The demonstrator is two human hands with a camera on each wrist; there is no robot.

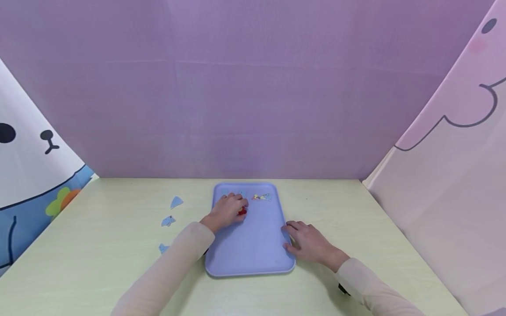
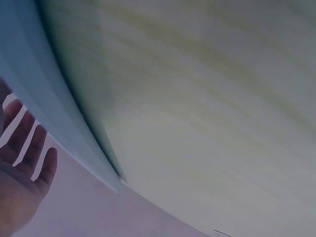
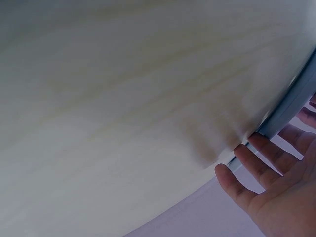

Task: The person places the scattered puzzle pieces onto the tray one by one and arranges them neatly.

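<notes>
A shallow lavender-blue tray (image 1: pixel 253 250) lies on the table. Over its upper left part is my left hand (image 1: pixel 226 213), with a small red puzzle piece (image 1: pixel 242 211) showing between thumb and fingers. In the left wrist view, the tray's side hides part of the left hand (image 2: pixel 22 163). Several small printed pieces (image 1: pixel 262 197) lie along the tray's far end, some partly behind the left hand. At the tray's right rim rests my right hand (image 1: pixel 310 241), its fingers loosely bent; the right wrist view shows these fingers (image 3: pixel 259 163) spread beside the tray's edge.
Left of the tray, a light blue triangular piece (image 1: pixel 176 202), a blue printed piece (image 1: pixel 168 220) and another blue piece (image 1: pixel 163 248) lie on the pale wooden table (image 1: pixel 118 228). A purple cloth wall (image 1: pixel 253 96) stands behind, with printed curtains on both sides.
</notes>
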